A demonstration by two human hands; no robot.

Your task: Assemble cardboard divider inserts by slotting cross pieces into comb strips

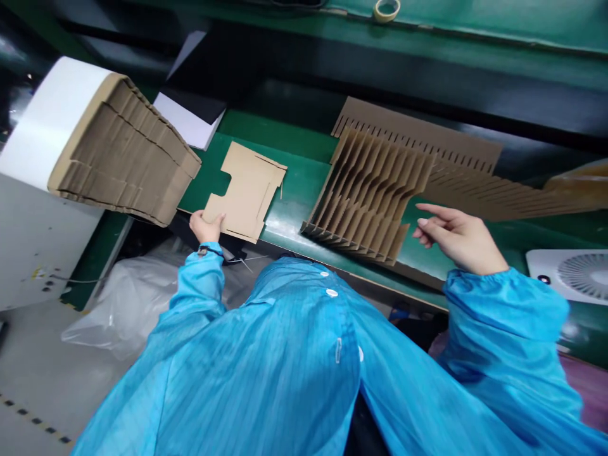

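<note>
My left hand (207, 227) grips the near left corner of a flat brown cardboard divider (247, 190), thumb on top and fingers under the edge. A notch is cut into the sheet's left side, and thin slits run along other edges. To its right stands a partition insert (365, 190) of upright cardboard dividers in a row, slotted together. My right hand (456, 234) hovers just right of that insert, apart from it, index finger stretched out toward it and the other fingers loosely curled. Nothing shows in the right hand.
Slotted cardboard strips (418, 133) lie behind the insert on the green bench. A packed stack of cardboard dividers (128, 152) stands at the left beside a white sheet (187, 120). At the right sits a white fan (574, 272); yellow tape (386, 11) rests on the shelf.
</note>
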